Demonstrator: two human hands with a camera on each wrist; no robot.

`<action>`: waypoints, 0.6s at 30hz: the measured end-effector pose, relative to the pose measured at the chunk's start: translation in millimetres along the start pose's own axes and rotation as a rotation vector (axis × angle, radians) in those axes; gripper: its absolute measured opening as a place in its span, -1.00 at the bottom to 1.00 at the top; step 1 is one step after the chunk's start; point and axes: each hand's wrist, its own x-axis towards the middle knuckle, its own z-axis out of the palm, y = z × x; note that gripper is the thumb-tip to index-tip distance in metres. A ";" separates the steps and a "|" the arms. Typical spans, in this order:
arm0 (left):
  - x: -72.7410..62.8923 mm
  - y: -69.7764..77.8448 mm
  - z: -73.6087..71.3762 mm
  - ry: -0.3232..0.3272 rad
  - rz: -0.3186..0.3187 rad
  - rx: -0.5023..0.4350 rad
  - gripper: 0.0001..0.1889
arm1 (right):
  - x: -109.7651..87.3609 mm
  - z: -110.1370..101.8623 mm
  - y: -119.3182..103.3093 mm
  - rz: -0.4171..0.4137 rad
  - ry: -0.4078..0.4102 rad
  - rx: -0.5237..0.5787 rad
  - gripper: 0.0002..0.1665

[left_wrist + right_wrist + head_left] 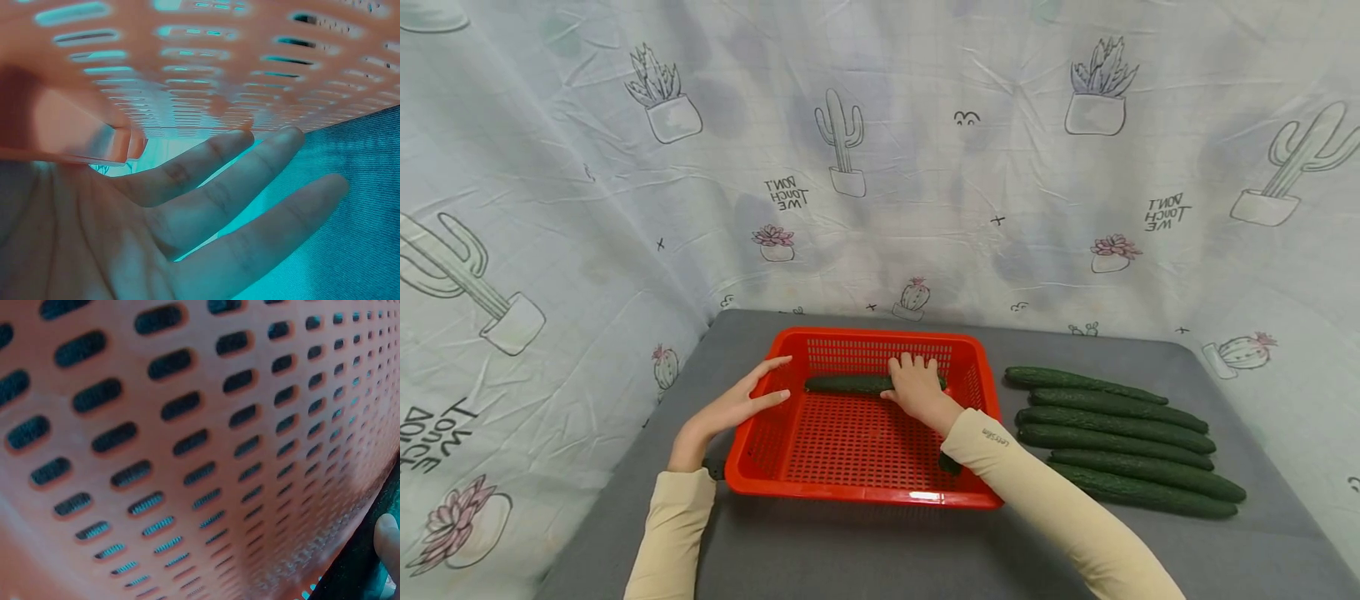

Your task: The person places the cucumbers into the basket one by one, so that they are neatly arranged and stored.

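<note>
The right hand (pixel 917 387) is gripping a likely stiff far cucumber (pixel 846 384), best held mid-length, the left hand (pixel 735 408) resting wide on the basket's left rim (pixel 737 454).

Screened-off workspace, building type unclear; cactus-print curtain (pixel 895 167) hangs from nine via twelve to three o'clock; grey table (pixel 865 554) at six.

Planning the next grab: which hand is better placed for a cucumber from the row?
Probably the right hand: though on a cucumber, it's nearer the row; the left hand is farther, across the red basket.
</note>
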 end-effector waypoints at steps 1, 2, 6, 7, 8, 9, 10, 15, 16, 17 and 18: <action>-0.1 0.1 0.0 0.001 0.000 0.000 -0.33 | 0.0 0.4 -0.1 0.001 0.000 -0.002 -0.40; -0.2 0.3 0.0 0.002 0.001 0.000 -0.33 | 0.0 0.9 -0.1 0.002 0.004 0.000 -0.41; -0.5 1.8 0.6 0.003 0.002 0.001 -0.33 | 0.3 2.2 0.3 -0.009 0.012 -0.007 -0.48; -0.7 2.1 0.7 0.003 0.003 0.002 -0.33 | 0.5 2.4 0.5 -0.014 0.015 -0.009 -0.51; -0.7 2.4 0.8 0.003 0.004 0.001 -0.33 | 0.6 2.5 0.7 -0.019 0.019 -0.003 -0.53; -0.8 2.6 0.9 0.004 0.005 0.001 -0.33 | 0.7 2.6 1.0 -0.025 0.023 -0.001 -0.55; -0.8 2.7 0.9 0.004 0.006 0.001 -0.33 | 0.8 2.5 1.3 -0.029 0.028 0.007 -0.57; -1.2 2.4 0.5 0.006 0.010 -0.007 -0.33 | 0.6 0.7 2.9 -0.042 0.033 0.049 -0.61; -1.1 2.2 0.5 0.005 0.011 -0.007 -0.33 | 0.3 -0.1 3.4 -0.044 0.029 0.058 -0.62; -1.0 2.1 0.5 0.005 0.011 -0.009 -0.33 | 0.0 -0.9 3.8 -0.045 0.023 0.066 -0.62; -0.9 2.0 0.7 0.004 0.010 -0.009 -0.33 | -0.4 -1.8 4.3 -0.046 0.017 0.076 -0.62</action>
